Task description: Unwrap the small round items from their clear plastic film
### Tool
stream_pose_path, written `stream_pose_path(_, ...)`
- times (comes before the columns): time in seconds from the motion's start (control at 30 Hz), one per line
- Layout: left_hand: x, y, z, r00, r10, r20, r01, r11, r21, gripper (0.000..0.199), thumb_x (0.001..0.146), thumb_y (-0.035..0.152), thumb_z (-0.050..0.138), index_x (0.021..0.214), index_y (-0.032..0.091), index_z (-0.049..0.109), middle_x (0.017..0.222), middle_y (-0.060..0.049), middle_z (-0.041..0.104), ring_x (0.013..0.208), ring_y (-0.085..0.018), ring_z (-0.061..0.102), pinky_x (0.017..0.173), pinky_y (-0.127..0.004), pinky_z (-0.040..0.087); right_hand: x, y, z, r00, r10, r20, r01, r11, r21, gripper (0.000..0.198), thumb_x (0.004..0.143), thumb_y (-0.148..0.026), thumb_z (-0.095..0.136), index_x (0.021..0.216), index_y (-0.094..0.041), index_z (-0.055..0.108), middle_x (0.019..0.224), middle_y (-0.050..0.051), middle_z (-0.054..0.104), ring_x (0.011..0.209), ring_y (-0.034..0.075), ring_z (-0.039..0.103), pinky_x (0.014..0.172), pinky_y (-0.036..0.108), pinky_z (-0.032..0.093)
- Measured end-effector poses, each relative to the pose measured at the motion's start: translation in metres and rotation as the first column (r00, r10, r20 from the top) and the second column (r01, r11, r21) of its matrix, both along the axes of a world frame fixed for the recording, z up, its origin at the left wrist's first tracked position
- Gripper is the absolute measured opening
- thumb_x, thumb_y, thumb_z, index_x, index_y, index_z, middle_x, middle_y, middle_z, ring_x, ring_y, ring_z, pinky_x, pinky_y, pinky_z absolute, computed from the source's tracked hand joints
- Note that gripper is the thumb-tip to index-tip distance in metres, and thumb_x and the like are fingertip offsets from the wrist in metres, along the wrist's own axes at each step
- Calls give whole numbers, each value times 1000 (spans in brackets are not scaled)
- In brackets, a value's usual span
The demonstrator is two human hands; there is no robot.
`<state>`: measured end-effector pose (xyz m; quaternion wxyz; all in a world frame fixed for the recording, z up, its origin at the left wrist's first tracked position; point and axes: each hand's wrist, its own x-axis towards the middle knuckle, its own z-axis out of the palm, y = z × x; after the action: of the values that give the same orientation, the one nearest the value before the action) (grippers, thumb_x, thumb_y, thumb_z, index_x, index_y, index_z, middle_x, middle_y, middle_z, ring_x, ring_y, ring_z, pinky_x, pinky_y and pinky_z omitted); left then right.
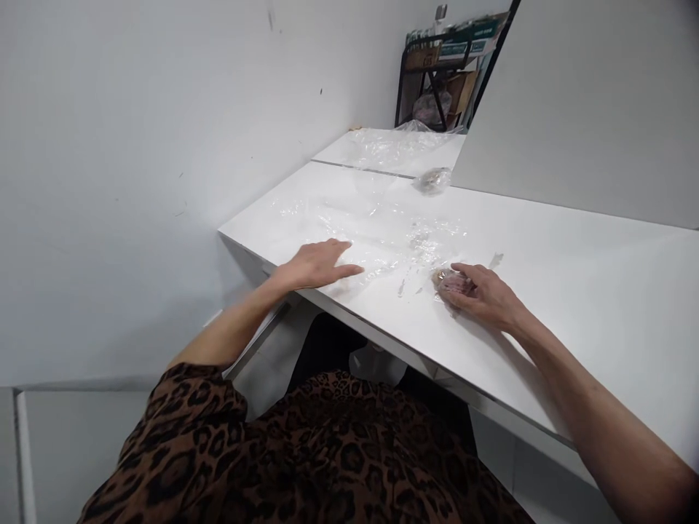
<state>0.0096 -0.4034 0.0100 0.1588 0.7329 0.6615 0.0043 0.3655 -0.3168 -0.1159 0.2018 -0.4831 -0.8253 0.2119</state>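
A sheet of clear, wrinkled plastic film (pixel 376 244) lies spread over the white table. On its near left part rests my left hand (pixel 320 263), palm down, thumb and fingers apart, holding nothing. My right hand (pixel 483 295) curls around a small bundle in clear plastic (pixel 448 282), low over the tabletop. The bundle's contents look pinkish and tan; what they are I cannot make out, and the fingers cover part of it. Farther back sits a similar plastic-wrapped bundle (pixel 432 180), apart from both hands.
The white table (pixel 551 291) meets a wall (pixel 164 131) on the left and a grey panel (pixel 590 109) at the back right. More clear plastic (pixel 404 145) lies on the far table section. Behind it stands a black rack (pixel 403 87) with boxes.
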Motion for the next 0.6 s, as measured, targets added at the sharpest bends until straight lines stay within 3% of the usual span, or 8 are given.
stream_pose_path(0.07, 13, 24, -20, 998, 3, -69, -7, 999, -49, 105, 85, 82, 52, 167, 20, 30, 173, -23, 29, 138, -42, 56, 106, -48, 47, 2, 1, -1, 1000, 5, -16, -5, 1000, 7, 65, 81, -57, 66, 135, -19, 69, 111, 18, 73, 102, 39, 69, 92, 56, 57)
stream_pose_path(0.13, 18, 46, -36, 992, -10, -122, -2, 995, -100, 113, 80, 81, 59, 167, 17, 27, 172, -28, 26, 133, -45, 58, 103, -49, 49, 2, 1, -1, 999, -2, -36, 2, 1000, 11, 63, 81, -56, 65, 131, -19, 70, 109, 18, 72, 100, 38, 69, 92, 56, 57)
stream_pose_path(0.2, 16, 62, -47, 992, -29, -126, 16, 994, -105, 86, 86, 70, 59, 153, 16, 48, 158, -26, 49, 122, -41, 65, 98, -47, 50, 1, -1, 0, 999, -18, -45, 18, 1000, -7, 63, 81, -57, 64, 129, -17, 70, 108, 19, 71, 98, 38, 69, 91, 56, 57)
stream_pose_path(0.27, 9, 70, -52, 997, -52, -60, 47, 995, -86, 45, 93, 50, 54, 120, 18, 66, 127, -18, 70, 106, -34, 69, 89, -42, 51, -1, -4, 3, 999, -33, -42, 32, 999, -35, 62, 80, -57, 63, 127, -17, 70, 107, 19, 71, 98, 38, 69, 89, 56, 57)
stream_pose_path(0.37, -10, 80, -48, 983, -21, 184, 21, 1000, 2, 15, 87, 32, 55, 82, 20, 62, 92, -9, 73, 84, -23, 67, 74, -33, 49, -4, -9, 8, 998, -49, -36, 47, 997, -60, 60, 82, -59, 61, 125, -18, 69, 106, 19, 71, 95, 38, 70, 86, 55, 57)
stream_pose_path(0.47, -31, 104, -28, 834, 128, 536, -240, 960, 144, 13, 80, 33, 65, 79, 22, 59, 74, -3, 66, 64, -17, 60, 60, -30, 45, -6, -14, 8, 998, -51, -24, 50, 998, -33, 54, 86, -58, 57, 123, -21, 68, 101, 17, 71, 93, 37, 68, 82, 54, 57)
stream_pose_path(0.53, -43, 134, -6, 661, 145, 736, -431, 876, 214, 21, 80, 39, 71, 82, 23, 57, 63, 0, 59, 57, -15, 56, 56, -30, 43, -6, -16, 4, 998, -54, -11, 54, 999, -8, 50, 88, -56, 56, 123, -23, 67, 98, 17, 70, 93, 38, 68, 80, 53, 57)
stream_pose_path(0.6, -51, 171, 19, 512, 63, 857, -563, 778, 279, 31, 83, 47, 74, 81, 24, 54, 59, 2, 55, 63, -15, 57, 60, -30, 44, -5, -17, -2, 998, -52, -19, 52, 999, 10, 48, 89, -55, 56, 126, -25, 66, 98, 17, 70, 94, 38, 68, 80, 54, 57)
